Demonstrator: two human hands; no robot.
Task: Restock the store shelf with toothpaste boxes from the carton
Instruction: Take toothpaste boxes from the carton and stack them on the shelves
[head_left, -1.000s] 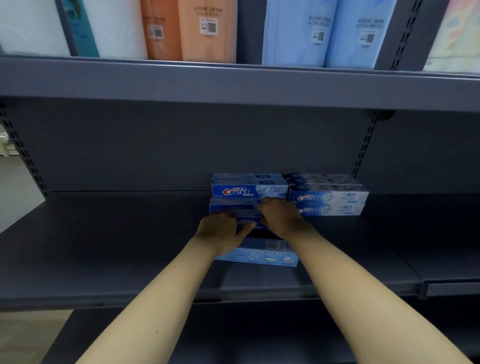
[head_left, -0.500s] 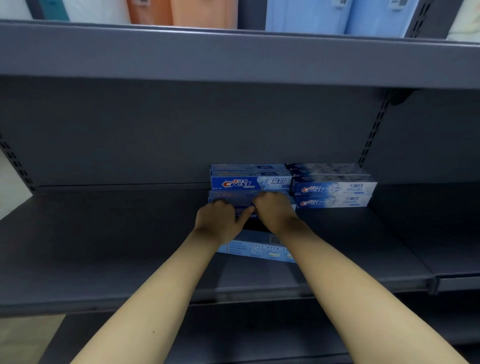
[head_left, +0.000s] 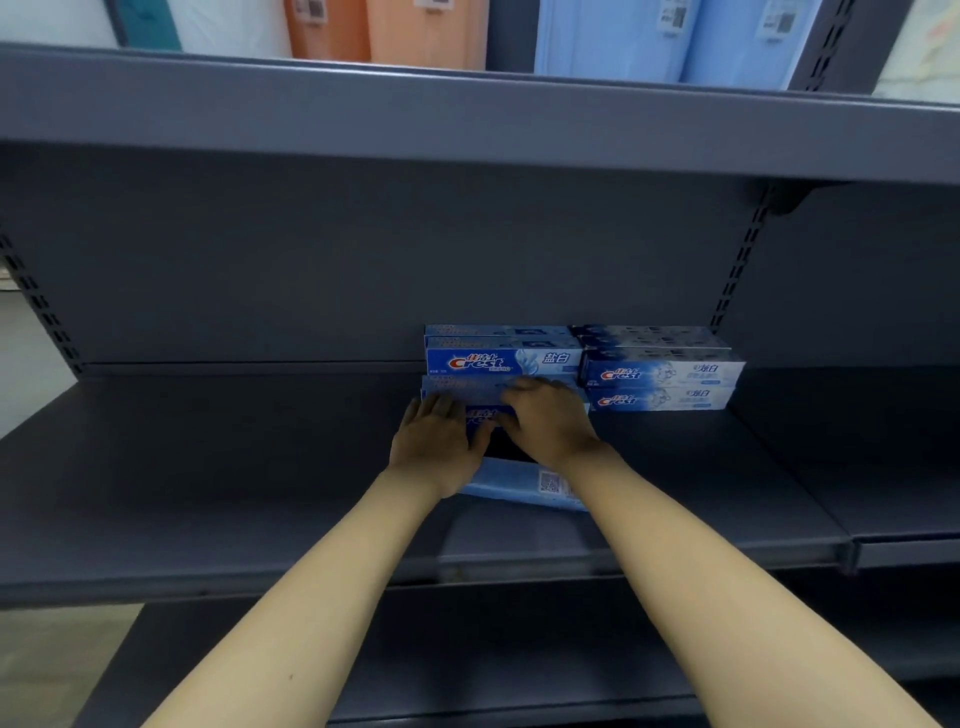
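Blue Crest toothpaste boxes are stacked at the back of the grey shelf (head_left: 218, 483): a blue stack (head_left: 498, 358) and, to its right, a paler stack (head_left: 660, 374). In front of the blue stack is another toothpaste box (head_left: 480, 415) with both my hands on it. My left hand (head_left: 434, 441) lies flat on its left part with the fingers straight. My right hand (head_left: 548, 423) bends its fingers over the box's top edge, thumb on the front. Below the hands a light blue box (head_left: 524, 486) lies flat on the shelf. The carton is out of view.
The upper shelf (head_left: 467, 114) overhangs the hands and carries orange (head_left: 415, 31) and light blue packs (head_left: 613, 36). Slotted uprights (head_left: 737, 260) run down the back panel. A lower shelf (head_left: 493, 665) shows beneath my forearms. Pale floor (head_left: 31, 364) is visible at the left.
Both hands have pushed slightly deeper toward the stacked boxes. My left hand's fingers have straightened from a curled hold to lie flat. The camera has tilted down a little.
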